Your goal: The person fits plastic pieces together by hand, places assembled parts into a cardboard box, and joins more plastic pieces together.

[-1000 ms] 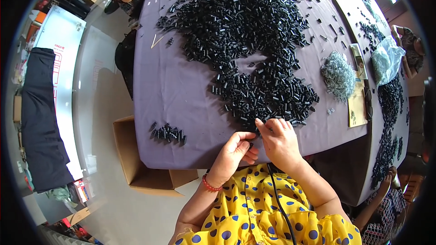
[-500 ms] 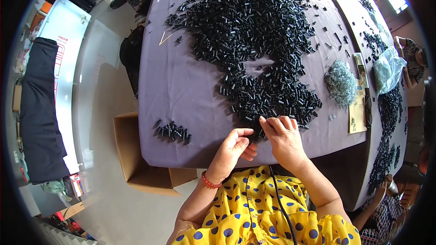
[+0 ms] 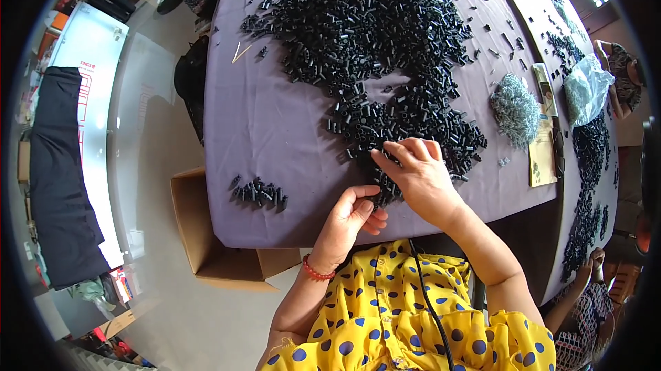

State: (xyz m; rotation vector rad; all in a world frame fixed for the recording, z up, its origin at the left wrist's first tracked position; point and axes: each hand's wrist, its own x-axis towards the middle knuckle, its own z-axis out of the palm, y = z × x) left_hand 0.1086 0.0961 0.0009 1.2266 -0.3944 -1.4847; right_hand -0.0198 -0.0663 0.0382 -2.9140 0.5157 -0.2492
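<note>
A large heap of short black tube-like pieces (image 3: 379, 27) covers the middle of the table and runs down toward me. Over its near end is my right hand (image 3: 421, 177), palm down, with fingers parted and the tips at the pieces; nothing shows in it. Closer to the table's front edge, my left hand (image 3: 346, 223) is curled, thumb against the fingers, beside the lowest pieces. Whatever lies between those fingers is too small or hidden to make out. A red bead bracelet (image 3: 318, 272) circles my left wrist.
A small separate group of black pieces (image 3: 260, 193) lies at the left. On the right are a pile of clear small parts (image 3: 515, 111), a yellow card (image 3: 542, 161) and a plastic bag (image 3: 589, 89). Below the left edge stands an open cardboard box (image 3: 195, 226). Other people sit around.
My right hand has moved up and left, away from my left hand and over the heap. My left hand stays curled in nearly the same place. The whole view has shifted slightly.
</note>
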